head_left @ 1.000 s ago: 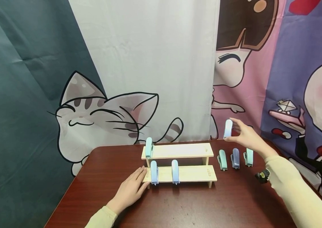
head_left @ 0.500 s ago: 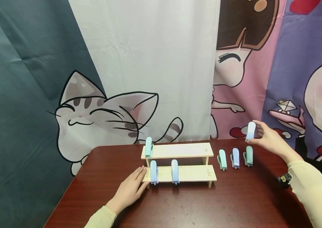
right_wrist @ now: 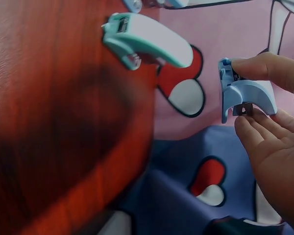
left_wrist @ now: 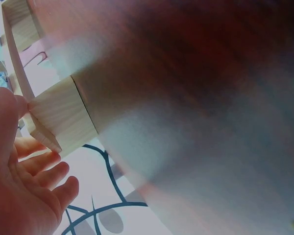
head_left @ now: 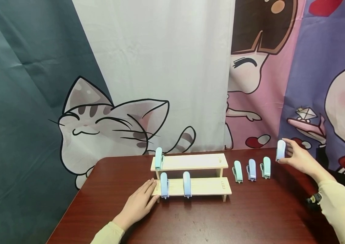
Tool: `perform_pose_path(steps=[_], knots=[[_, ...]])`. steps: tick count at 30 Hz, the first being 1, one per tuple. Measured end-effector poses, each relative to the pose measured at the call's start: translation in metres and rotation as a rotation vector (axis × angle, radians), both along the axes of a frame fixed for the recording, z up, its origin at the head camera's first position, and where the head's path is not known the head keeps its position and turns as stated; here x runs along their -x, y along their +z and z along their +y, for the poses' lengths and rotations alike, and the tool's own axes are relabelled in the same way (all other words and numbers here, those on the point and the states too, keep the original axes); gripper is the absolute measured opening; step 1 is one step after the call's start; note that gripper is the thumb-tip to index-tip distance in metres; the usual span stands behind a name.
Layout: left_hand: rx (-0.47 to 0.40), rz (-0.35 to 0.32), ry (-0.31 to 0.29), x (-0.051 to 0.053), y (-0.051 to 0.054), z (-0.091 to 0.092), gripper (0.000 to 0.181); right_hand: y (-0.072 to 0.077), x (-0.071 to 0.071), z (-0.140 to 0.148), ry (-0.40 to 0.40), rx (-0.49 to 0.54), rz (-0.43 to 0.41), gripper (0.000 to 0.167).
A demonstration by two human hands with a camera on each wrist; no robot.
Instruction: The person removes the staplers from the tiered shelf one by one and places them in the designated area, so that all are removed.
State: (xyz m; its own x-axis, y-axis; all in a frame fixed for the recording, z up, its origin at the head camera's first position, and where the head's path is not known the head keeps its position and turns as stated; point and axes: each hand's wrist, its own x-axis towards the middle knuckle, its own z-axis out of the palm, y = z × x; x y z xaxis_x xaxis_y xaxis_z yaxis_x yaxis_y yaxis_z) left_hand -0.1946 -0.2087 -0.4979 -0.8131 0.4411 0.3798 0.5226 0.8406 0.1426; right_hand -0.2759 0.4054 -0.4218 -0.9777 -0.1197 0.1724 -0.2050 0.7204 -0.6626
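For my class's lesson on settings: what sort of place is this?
Probably an indoor activity corner: a cartoon curtain hangs behind a table, which holds several small staplers.

Smooth, softly shiny plastic is being shown by the pale blue stapler (head_left: 280,150) at the far right, while a dark, metal-looking part (right_wrist: 244,109) is being exposed beneath it. Similar smooth plastic is being presented by the row of staplers (head_left: 252,169) to its left and by the shelved staplers (head_left: 186,183). Pale, matt, finely grained wood is being displayed by the shelves (head_left: 206,186). Over the dark red-brown, wood-grained table (head_left: 203,220), light is being reflected in a low gloss. Matt, lightly creased cloth is being seen in the printed backdrop (head_left: 160,51).
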Motion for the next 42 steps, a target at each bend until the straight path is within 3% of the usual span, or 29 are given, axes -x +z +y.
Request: perform_pose_path(steps=[8, 19, 28, 35, 42], knots=[[-0.004, -0.021, 0.005, 0.000, 0.001, 0.001, 0.055, -0.027, -0.001, 0.010, -0.007, 0.010, -0.001, 0.102], [-0.002, 0.021, -0.002, -0.001, -0.002, 0.000, 0.055, -0.053, -0.004, 0.024, -0.007, 0.026, -0.024, 0.097], [-0.007, 0.018, 0.000, -0.001, -0.001, 0.000, 0.054, -0.063, -0.005, 0.029, 0.003, 0.023, -0.039, 0.094], [0.004, -0.024, 0.014, 0.000, 0.000, 0.000, 0.055, -0.064, -0.004, 0.031, 0.006, 0.019, -0.068, 0.092], [0.006, -0.006, 0.002, 0.001, -0.001, 0.000, 0.055, -0.069, -0.005, 0.034, 0.003, 0.037, -0.082, 0.092]])
